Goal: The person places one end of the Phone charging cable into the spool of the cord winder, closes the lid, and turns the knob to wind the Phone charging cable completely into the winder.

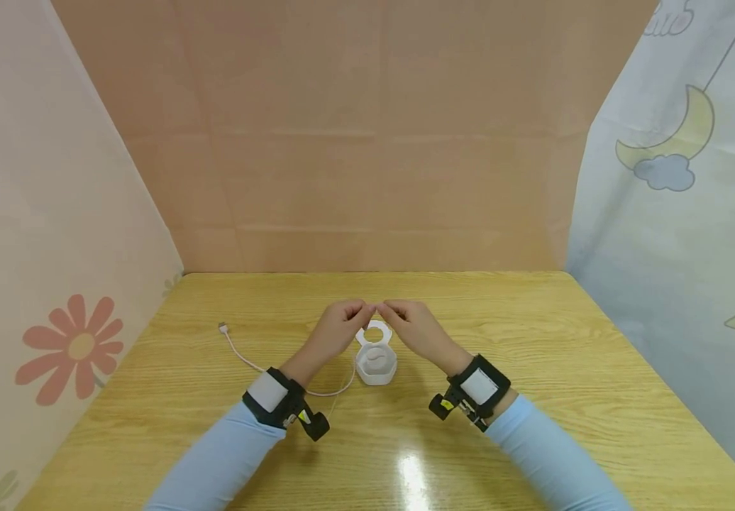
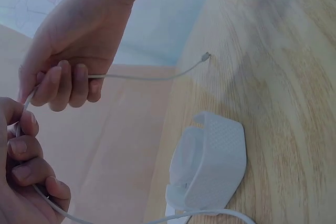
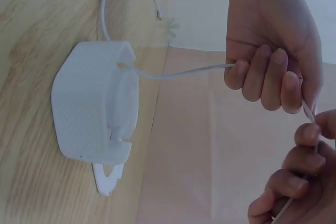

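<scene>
Both hands meet above a small white plastic case on the wooden table. My left hand and right hand each pinch a thin white cable between curled fingers. In the right wrist view the cable runs from the left hand into a hole in the case; the right hand grips it lower right. In the left wrist view the right hand holds the cable, whose free tip sticks out past it. The left hand holds the stretch towards the case.
The cable's other plug lies on the table to the left, with slack looping under my left wrist. Cloth and card walls close in the table on the left, back and right. A wrist band with a camera sits on each forearm.
</scene>
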